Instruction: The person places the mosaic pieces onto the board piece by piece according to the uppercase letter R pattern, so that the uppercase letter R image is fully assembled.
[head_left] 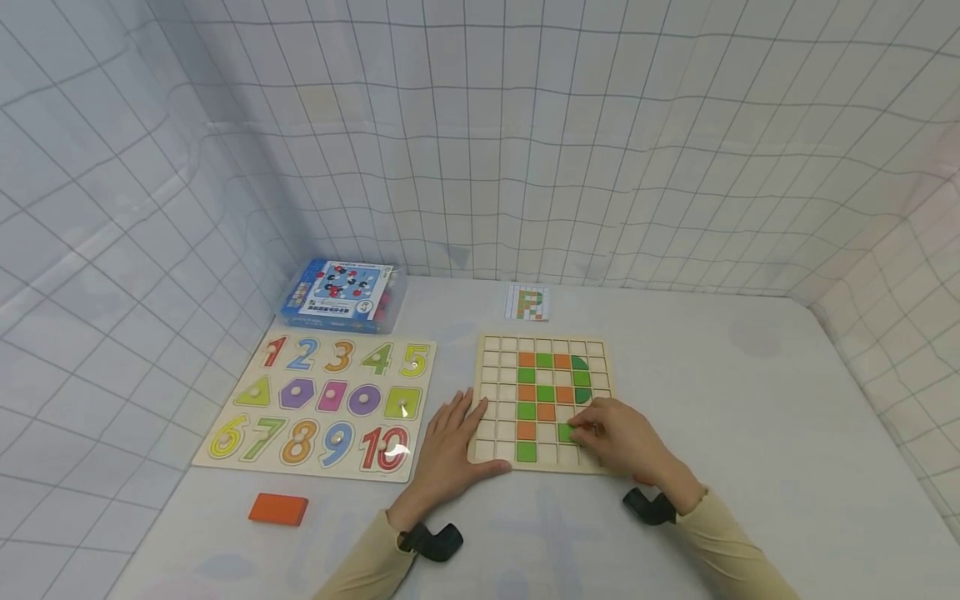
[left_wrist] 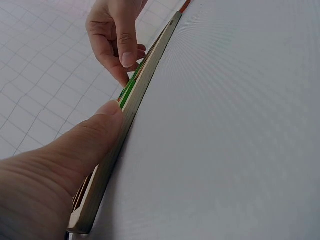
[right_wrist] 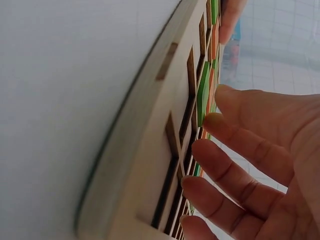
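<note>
A wooden grid board [head_left: 487,342] lies in front of me, with orange and green square tiles and dark green curved tiles set in several of its cells. My left hand [head_left: 450,450] rests spread at the board's left side, thumb along the front edge; the left wrist view shows that thumb [left_wrist: 95,132] against the rim. Over the lower right of the board, my right hand [head_left: 618,433] pinches a green square tile [head_left: 566,432] between thumb and index finger. That tile [right_wrist: 202,95] stands slightly tilted at its cell in the right wrist view.
A small pattern card [head_left: 528,302] lies behind the board. To the left are a number-and-shape puzzle board [head_left: 315,465], a blue-labelled plastic box [head_left: 337,292] and an orange block [head_left: 278,509]. Something orange [head_left: 643,479] shows partly beneath my right wrist. Gridded cloth walls [head_left: 525,167] surround the table.
</note>
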